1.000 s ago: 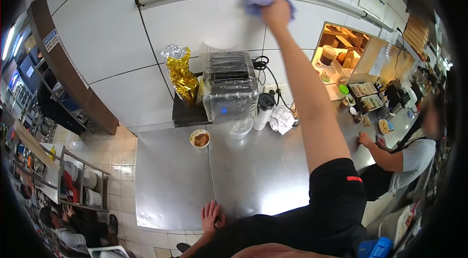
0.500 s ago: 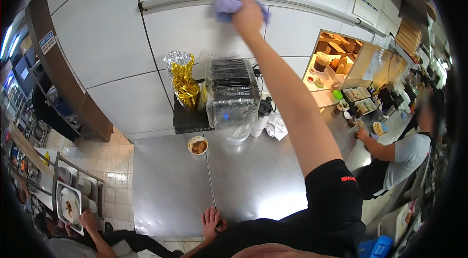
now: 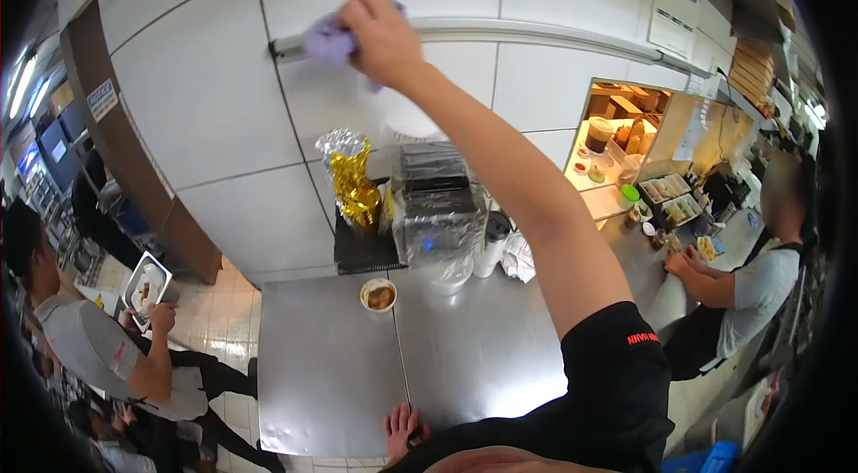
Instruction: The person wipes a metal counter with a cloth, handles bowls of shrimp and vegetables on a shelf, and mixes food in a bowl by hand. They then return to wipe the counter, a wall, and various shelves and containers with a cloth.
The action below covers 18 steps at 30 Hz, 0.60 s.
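Note:
My right hand (image 3: 386,42) is raised to the white tiled wall, closed around a crumpled purple cloth (image 3: 329,42). The cloth presses on the metal rail (image 3: 536,32) near its left end. Down at the front edge of the steel table (image 3: 322,366), my left hand (image 3: 400,425) rests with its fingers spread and nothing visible in them. Below the raised arm stands a machine wrapped in clear plastic (image 3: 436,214), with gold foil packaging (image 3: 354,189) to its left. A small paper cup (image 3: 378,295) with brown contents sits on the table.
A tumbler with a dark lid (image 3: 491,248) and crumpled white paper (image 3: 518,259) stand right of the machine. On the left, a co-worker (image 3: 107,343) carries a metal pan (image 3: 148,292). Another co-worker (image 3: 755,285) works at the right counter, beside a lit pass-through window (image 3: 617,133).
My right hand has slid the purple cloth leftward along the rail. My left hand stays on the table edge. The left co-worker with the pan has come further into view.

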Tool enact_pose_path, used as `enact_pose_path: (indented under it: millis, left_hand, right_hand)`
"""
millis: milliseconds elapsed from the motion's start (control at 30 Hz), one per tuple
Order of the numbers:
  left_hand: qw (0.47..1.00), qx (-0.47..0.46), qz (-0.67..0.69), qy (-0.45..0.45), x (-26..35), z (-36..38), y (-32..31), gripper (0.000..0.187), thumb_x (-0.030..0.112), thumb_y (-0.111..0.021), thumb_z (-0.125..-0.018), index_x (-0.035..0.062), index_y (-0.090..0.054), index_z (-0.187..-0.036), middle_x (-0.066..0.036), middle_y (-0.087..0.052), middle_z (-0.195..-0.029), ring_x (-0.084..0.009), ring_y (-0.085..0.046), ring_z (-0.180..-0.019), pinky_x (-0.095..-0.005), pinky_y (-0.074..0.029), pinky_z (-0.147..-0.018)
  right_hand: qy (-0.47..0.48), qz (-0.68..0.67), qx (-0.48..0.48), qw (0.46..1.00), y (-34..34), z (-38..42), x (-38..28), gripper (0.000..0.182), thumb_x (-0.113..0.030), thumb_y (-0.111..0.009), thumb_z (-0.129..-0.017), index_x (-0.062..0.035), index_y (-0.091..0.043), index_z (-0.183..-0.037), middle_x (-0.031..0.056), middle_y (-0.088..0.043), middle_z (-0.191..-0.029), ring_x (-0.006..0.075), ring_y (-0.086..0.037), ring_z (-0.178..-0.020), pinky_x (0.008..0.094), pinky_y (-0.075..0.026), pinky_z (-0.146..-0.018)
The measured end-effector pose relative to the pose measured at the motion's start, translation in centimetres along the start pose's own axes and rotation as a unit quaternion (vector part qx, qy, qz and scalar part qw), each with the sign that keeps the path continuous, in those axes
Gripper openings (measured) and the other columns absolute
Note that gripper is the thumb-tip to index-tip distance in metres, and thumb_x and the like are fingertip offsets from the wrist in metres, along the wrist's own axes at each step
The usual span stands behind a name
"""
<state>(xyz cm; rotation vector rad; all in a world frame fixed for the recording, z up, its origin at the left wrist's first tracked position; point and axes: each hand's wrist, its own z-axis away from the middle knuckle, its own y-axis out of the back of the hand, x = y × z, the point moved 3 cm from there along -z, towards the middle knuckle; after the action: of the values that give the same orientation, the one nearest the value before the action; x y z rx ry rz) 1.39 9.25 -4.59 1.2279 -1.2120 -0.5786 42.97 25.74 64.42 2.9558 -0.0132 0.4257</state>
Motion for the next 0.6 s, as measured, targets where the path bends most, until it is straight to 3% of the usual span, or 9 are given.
enact_pose_path:
  millis: [33, 133, 167, 233, 367, 467, 600]
  left_hand:
    - [0.999, -0.039, -0.007, -0.033, -1.2, -0.3, -0.5, 0.067, 0.055, -0.062, -0.086, 0.0206, -0.046, -0.141, -0.005, -0.035, -0.157, -0.0335, -0.029, -0.144, -0.0646, -0.02, -0.114]
    - [0.995, 0.069, 0.076, -0.015, 1.4, 0.1, 2.8, 0.068, 0.028, -0.054, -0.095, 0.0142, -0.028, -0.156, -0.011, -0.019, -0.165, -0.0336, -0.018, -0.151, -0.0514, -0.012, -0.122]
    - [0.989, -0.106, 0.053, 0.084, 2.7, -0.9, 4.9, 0.067, 0.028, -0.055, -0.094, 0.0132, -0.03, -0.155, -0.011, -0.021, -0.164, -0.0347, -0.02, -0.15, -0.0518, -0.014, -0.121]
    - [0.989, -0.123, 0.016, 0.076, 1.9, -0.7, 3.2, 0.066, 0.027, -0.055, -0.095, 0.0124, -0.031, -0.154, -0.011, -0.022, -0.164, -0.0347, -0.021, -0.15, -0.0519, -0.015, -0.121]
    - [0.987, -0.14, 0.0, 0.075, 1.9, -0.7, 3.3, 0.062, 0.023, -0.053, -0.095, 0.0119, -0.033, -0.153, -0.012, -0.024, -0.163, -0.0345, -0.021, -0.15, -0.0521, -0.016, -0.121]
    - [0.977, 0.173, 0.096, -0.083, 1.7, -0.2, 2.7, 0.064, 0.015, -0.052, -0.091, 0.0106, -0.033, -0.153, -0.013, -0.025, -0.162, -0.0347, -0.021, -0.15, -0.0528, -0.015, -0.121]
    - [0.993, 0.061, 0.092, -0.053, 1.0, 0.3, 2.9, 0.071, 0.008, -0.051, -0.084, 0.0077, -0.034, -0.152, -0.015, -0.027, -0.161, -0.0354, -0.021, -0.15, -0.0533, -0.014, -0.121]
  right_hand:
    - [0.027, -0.011, -0.009, 1.0, -0.2, -1.3, -0.7, 0.033, 0.0, -0.068, -0.069, -0.0122, -0.057, -0.098, 0.009, -0.057, -0.105, 0.0308, -0.057, -0.105, 0.0405, -0.052, -0.082]
    - [0.03, 0.035, -0.099, 0.994, -4.8, -3.5, -1.0, 0.035, 0.0, -0.066, -0.071, -0.0081, -0.055, -0.104, 0.012, -0.056, -0.109, 0.0333, -0.055, -0.111, 0.0423, -0.051, -0.089]
    - [0.003, 0.038, -0.117, 0.992, -6.1, -3.0, -0.4, 0.036, 0.0, -0.066, -0.072, -0.0075, -0.054, -0.106, 0.0127, -0.056, -0.11, 0.0337, -0.055, -0.112, 0.0428, -0.051, -0.089]
    - [-0.049, 0.03, -0.151, 0.987, -8.3, -2.0, 0.0, 0.038, 0.0, -0.064, -0.074, -0.0061, -0.052, -0.11, 0.0142, -0.056, -0.11, 0.0347, -0.056, -0.113, 0.0438, -0.051, -0.091]
    - [-0.133, -0.067, -0.179, 0.973, -6.5, -1.2, -0.4, 0.043, 0.0, -0.063, -0.076, -0.0075, -0.049, -0.116, 0.0138, -0.056, -0.116, 0.0354, -0.057, -0.113, 0.0446, -0.051, -0.089]
    - [-0.135, -0.082, -0.163, 0.974, -5.2, 0.6, 1.4, 0.045, 0.001, -0.063, -0.075, -0.0081, -0.049, -0.117, 0.0129, -0.057, -0.119, 0.0356, -0.059, -0.111, 0.0451, -0.051, -0.089]
    - [-0.157, -0.077, -0.143, 0.974, -1.4, 2.1, 4.0, 0.046, 0.001, -0.064, -0.075, -0.0089, -0.049, -0.117, 0.0126, -0.059, -0.115, 0.0364, -0.059, -0.111, 0.0453, -0.051, -0.089]
